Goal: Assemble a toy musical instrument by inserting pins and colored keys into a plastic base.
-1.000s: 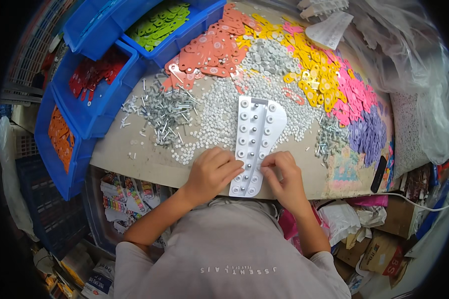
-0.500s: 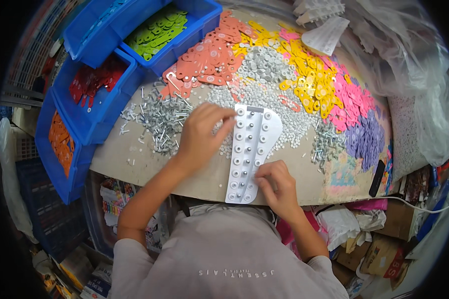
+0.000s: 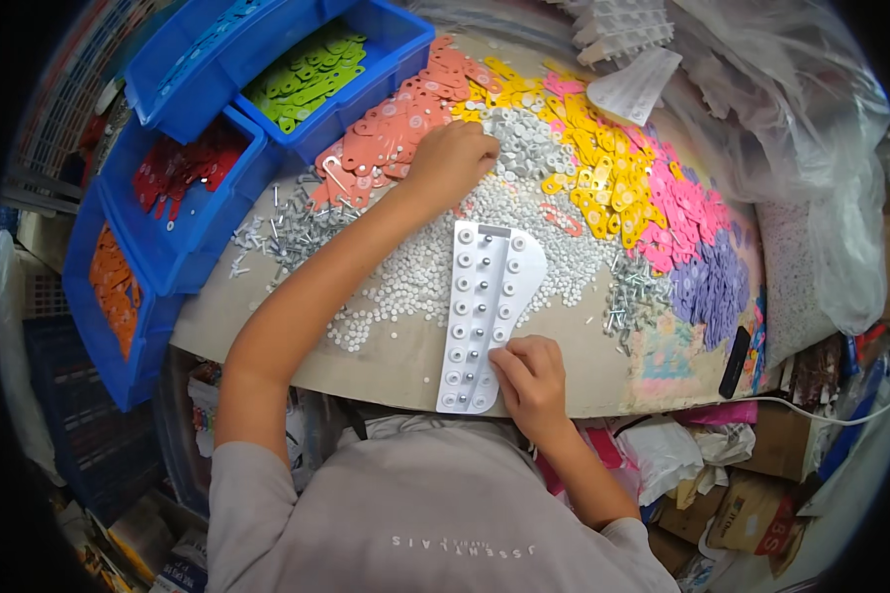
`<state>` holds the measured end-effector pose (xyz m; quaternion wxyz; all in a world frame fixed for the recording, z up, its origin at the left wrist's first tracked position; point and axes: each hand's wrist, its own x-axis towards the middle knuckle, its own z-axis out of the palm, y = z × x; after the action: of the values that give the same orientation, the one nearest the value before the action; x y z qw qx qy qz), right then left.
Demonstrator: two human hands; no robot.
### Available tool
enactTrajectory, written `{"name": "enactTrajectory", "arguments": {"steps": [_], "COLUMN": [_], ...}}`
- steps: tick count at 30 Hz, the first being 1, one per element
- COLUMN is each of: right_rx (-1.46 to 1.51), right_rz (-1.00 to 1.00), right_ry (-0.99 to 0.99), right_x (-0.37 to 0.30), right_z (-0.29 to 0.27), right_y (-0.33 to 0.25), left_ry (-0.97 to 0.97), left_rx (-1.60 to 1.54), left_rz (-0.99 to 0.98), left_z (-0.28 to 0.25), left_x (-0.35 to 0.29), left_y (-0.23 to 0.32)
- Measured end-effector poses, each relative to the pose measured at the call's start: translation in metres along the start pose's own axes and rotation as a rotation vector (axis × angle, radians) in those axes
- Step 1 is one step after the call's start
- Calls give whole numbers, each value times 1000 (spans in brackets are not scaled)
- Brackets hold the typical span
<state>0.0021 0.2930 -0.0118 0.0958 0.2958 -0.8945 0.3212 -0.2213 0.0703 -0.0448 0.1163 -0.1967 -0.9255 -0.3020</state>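
Note:
A long white plastic holder (image 3: 532, 272), wider at its far end, lies lengthwise on the table before me. Small white rings (image 3: 466, 236) line both its sides, and silver studs (image 3: 484, 286) run down the middle groove. My right hand (image 3: 532, 382) has its fingers bent and closed at the holder's near right edge. Farther out, my left hand (image 3: 452, 158) reaches over the parts with curled fingers; its fingertips are at a heap of pale grey plastic rings (image 3: 529, 143). What they pinch, if anything, is hidden. Small white discs (image 3: 405, 282) are spread beneath my left forearm.
Blue bins (image 3: 198, 267) with green, red and orange pieces stand at left. Salmon (image 3: 396, 128), yellow (image 3: 603, 168), pink (image 3: 677, 212) and purple tags (image 3: 707, 287) lie in heaps. Metal rivets (image 3: 638, 296) lie at right, by a black bar (image 3: 735, 362). Clear plastic sheeting (image 3: 821, 148) hangs far right.
My left hand has moved from the holder's far left edge forward to the heap of grey rings. The right hand stays at the holder's near right edge.

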Motion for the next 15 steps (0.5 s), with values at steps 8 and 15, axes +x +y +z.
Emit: {"name": "enactTrajectory", "arguments": {"steps": [8, 15], "right_rx": [15, -151], "right_rz": [11, 65], "right_ry": [155, 146], "right_x": [54, 150], "right_z": [-18, -3], "right_y": [23, 104], "left_ry": [68, 241], "left_rx": [-6, -158], "left_rz": [15, -29], "left_z": [2, -14], "left_x": [-8, -29], "left_y": [-2, 4]}}
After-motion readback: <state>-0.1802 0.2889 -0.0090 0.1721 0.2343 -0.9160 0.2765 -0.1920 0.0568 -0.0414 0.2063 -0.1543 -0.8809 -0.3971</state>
